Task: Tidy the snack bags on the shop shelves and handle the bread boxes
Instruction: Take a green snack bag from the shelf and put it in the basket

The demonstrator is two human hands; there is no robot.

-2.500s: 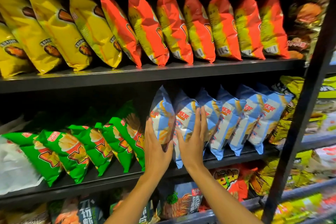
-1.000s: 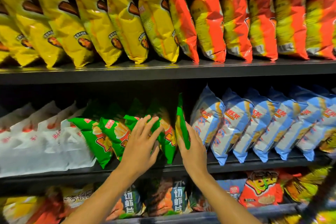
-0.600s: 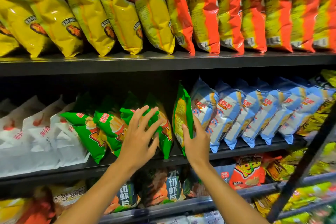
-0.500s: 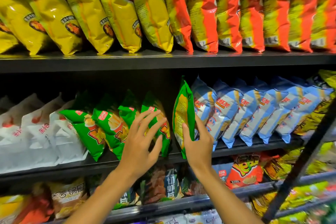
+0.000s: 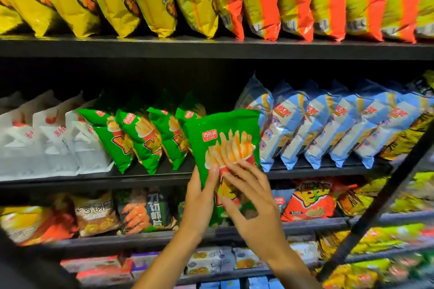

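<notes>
Green bag (image 5: pixel 225 148) sits out in front of the middle shelf (image 5: pixel 150 177), face towards you, your left hand (image 5: pixel 199 197) gripping its lower edge, your right hand (image 5: pixel 253 204) spread flat on it, probably squaring it for the row (image 5: pixel 145 134).

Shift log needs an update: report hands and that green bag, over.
Left hand grips green fries bag, thumb on front. Right hand open, fingers on bag front. Bag held off middle shelf. Nothing blocking.

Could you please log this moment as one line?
left hand grips green fries bag | right hand fingers on bag front | bag off middle shelf
</notes>
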